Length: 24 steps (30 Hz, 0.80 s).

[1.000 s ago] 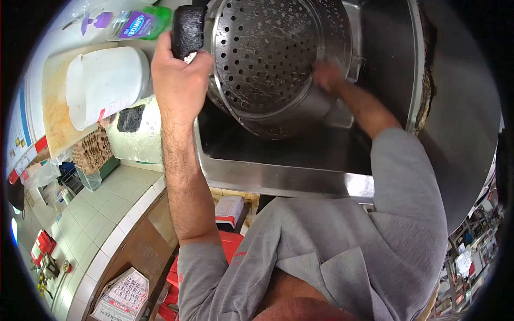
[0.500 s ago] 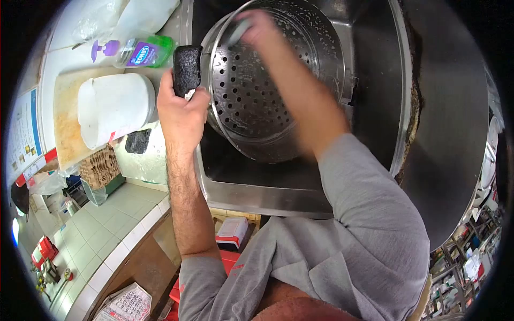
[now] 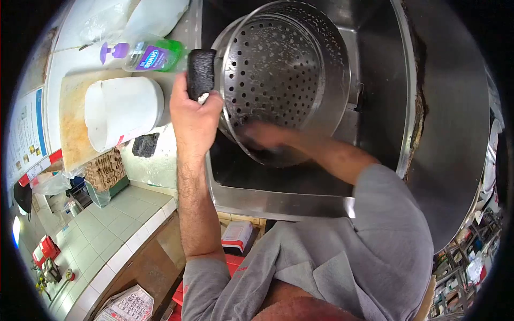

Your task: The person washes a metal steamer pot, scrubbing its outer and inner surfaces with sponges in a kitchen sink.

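A large metal steamer pot [image 3: 292, 69] with a perforated bottom lies tilted in the sink, its open mouth toward me. Soapy droplets and foam cover its inner wall. On its left side sticks out a thick black handle [image 3: 202, 74], and my left hand [image 3: 197, 120] is closed around the near end of it. A small white bit shows by the thumb. My right hand [image 3: 267, 135] is inside the pot, low on the near left part of the wall. Motion smears its fingers, so whatever they hold cannot be made out.
Left of the sink [image 3: 267, 202] stand a green soap bottle [image 3: 155, 56] with a purple pump and a white plastic container [image 3: 126, 109]. A black pad [image 3: 145, 145] lies near the container. A stack of egg trays [image 3: 107, 174] sits farther left. A metal surface [image 3: 450, 123] extends on the right.
My right hand has swept from the pot's far upper rim down to its near lower wall. My left hand keeps its hold on the handle. The whole view has shifted slightly.
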Available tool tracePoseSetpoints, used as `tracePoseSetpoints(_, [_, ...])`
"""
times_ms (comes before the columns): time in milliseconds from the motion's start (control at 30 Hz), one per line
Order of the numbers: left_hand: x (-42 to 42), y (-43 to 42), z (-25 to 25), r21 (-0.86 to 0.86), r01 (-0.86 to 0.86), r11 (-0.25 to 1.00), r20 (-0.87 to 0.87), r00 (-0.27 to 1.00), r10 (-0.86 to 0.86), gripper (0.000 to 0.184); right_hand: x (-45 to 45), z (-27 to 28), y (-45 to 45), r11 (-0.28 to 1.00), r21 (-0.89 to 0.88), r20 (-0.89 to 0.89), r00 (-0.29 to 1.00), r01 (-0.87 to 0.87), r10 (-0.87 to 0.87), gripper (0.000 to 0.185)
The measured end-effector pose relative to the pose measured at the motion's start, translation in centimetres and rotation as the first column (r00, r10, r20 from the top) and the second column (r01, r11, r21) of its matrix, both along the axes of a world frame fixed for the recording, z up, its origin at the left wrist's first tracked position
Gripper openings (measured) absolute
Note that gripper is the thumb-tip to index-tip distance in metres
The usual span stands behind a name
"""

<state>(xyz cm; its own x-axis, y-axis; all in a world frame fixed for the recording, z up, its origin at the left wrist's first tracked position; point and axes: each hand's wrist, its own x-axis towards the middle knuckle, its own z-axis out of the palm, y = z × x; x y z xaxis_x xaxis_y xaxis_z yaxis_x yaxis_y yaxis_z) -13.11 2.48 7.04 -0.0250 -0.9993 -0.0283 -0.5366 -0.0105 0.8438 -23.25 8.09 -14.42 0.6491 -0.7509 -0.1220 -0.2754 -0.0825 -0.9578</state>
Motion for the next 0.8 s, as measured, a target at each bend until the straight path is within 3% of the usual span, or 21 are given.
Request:
tracePoseSetpoints(33, [0.1, -0.1, 0.2, 0.014, -0.009, 1.000, 0.024, 1.000, 0.009, 0.030, -3.3, -4.3, 2.2, 0.966, -0.033, -0.221, 0.944, -0.258, 0.244, 0.024])
tracePoseSetpoints(67, [-0.1, 0.0, 0.3, 0.034, -0.015, 0.999, 0.045, 0.999, 0.014, 0.030, -7.6, -8.0, 2.7, 0.908, 0.000, -0.489, 0.792, -0.419, 0.365, 0.029])
tracePoseSetpoints(100, [-0.2, 0.1, 0.3, 0.034, -0.012, 0.999, 0.037, 0.999, 0.010, 0.030, -11.9, -11.3, 1.5, 0.890, 0.029, -0.730, 0.598, -0.456, 0.330, 0.033])
tracePoseSetpoints(133, [-0.3, 0.1, 0.3, 0.019, -0.012, 1.000, 0.022, 1.000, 0.011, 0.030, -15.6, -9.6, -1.3, 0.935, 0.026, -0.920, 0.356, -0.355, 0.161, 0.030])
tracePoseSetpoints(200, [-0.2, 0.0, 0.3, 0.007, -0.020, 1.000, 0.023, 1.000, 0.019, 0.030, -19.7, -8.0, -8.5, 0.715, -0.223, -0.970, 0.080, -0.663, -0.228, 0.022])
tracePoseSetpoints(267, [-0.3, 0.1, 0.4, 0.019, -0.016, 1.000, 0.026, 1.000, 0.015, 0.030, -20.1, -6.4, -11.1, 0.578, -0.396, -0.901, 0.182, -0.713, -0.393, 0.021])
tracePoseSetpoints(300, [-0.4, 0.3, 0.4, 0.027, -0.007, 1.000, 0.032, 0.999, 0.006, 0.030, -19.3, -7.3, -9.5, 0.588, -0.395, -0.904, 0.183, -0.706, -0.387, 0.021])
tracePoseSetpoints(367, [-0.4, 0.1, 0.5, 0.043, -0.029, 0.999, -0.018, 0.999, 0.030, 0.030, -16.1, -10.9, -5.5, 0.882, -0.100, -0.995, 0.030, -0.460, -0.097, 0.019])
tracePoseSetpoints(400, [-0.2, 0.0, 0.4, 0.052, -0.014, 0.999, 0.012, 1.000, 0.013, 0.030, -15.7, -14.9, -2.2, 0.949, -0.132, -0.946, 0.321, -0.286, -0.035, 0.020])
tracePoseSetpoints(433, [-0.1, 0.0, 0.4, 0.039, -0.018, 0.999, 0.010, 1.000, 0.018, 0.029, -12.0, -4.3, -1.1, 0.955, 0.185, -0.911, 0.324, -0.230, 0.255, 0.023])
tracePoseSetpoints(500, [-0.3, 0.1, 0.2, 0.032, -0.017, 0.999, 0.002, 1.000, 0.017, 0.028, -6.6, -0.6, 2.2, 0.925, 0.222, -0.649, 0.662, -0.308, 0.376, 0.027])
tracePoseSetpoints(567, [-0.4, 0.1, 0.1, 0.010, -0.030, 0.999, -0.064, 0.998, 0.031, 0.026, -1.7, 2.3, -0.9, 0.978, 0.208, -0.223, 0.973, -0.021, 0.068, 0.026])
tracePoseSetpoints(600, [-0.6, 0.1, 0.2, 0.008, -0.022, 1.000, -0.062, 0.998, 0.022, 0.026, 0.8, 3.9, -2.4, 0.973, 0.226, 0.029, 0.998, 0.053, -0.061, 0.028])
tracePoseSetpoints(633, [-0.6, 0.1, 0.4, 0.029, -0.029, 0.999, -0.040, 0.999, 0.030, 0.025, 0.0, 7.5, -6.6, 0.937, 0.288, -0.012, 0.979, 0.199, -0.205, 0.025])
tracePoseSetpoints(667, [-0.6, 0.3, 0.6, 0.052, -0.038, 0.998, -0.012, 0.999, 0.039, 0.024, -1.5, 6.1, -10.3, 0.939, 0.079, 0.151, 0.927, 0.336, -0.344, 0.021])
tracePoseSetpoints(700, [-0.7, 0.4, 0.8, 0.052, -0.033, 0.998, 0.002, 0.999, 0.033, 0.024, -3.1, 4.9, -14.0, 0.863, -0.140, 0.302, 0.851, 0.485, -0.429, 0.023])
tracePoseSetpoints(733, [-0.8, 0.5, 1.1, 0.074, -0.045, 0.996, -0.004, 0.999, 0.045, 0.024, -6.1, 4.3, -15.7, 0.649, -0.176, 0.506, 0.633, 0.741, -0.585, 0.033])
tracePoseSetpoints(767, [-1.0, 0.6, 1.3, 0.096, -0.054, 0.994, -0.015, 0.998, 0.055, 0.024, -9.5, 3.0, -16.0, 0.567, 0.122, 0.388, 0.486, 0.815, -0.783, 0.037])
tracePoseSetpoints(800, [-1.3, 0.5, 1.3, 0.117, -0.061, 0.991, -0.030, 0.997, 0.065, 0.023, -12.2, -5.3, -18.1, 0.411, 0.223, 0.337, 0.326, 0.884, -0.883, 0.036])
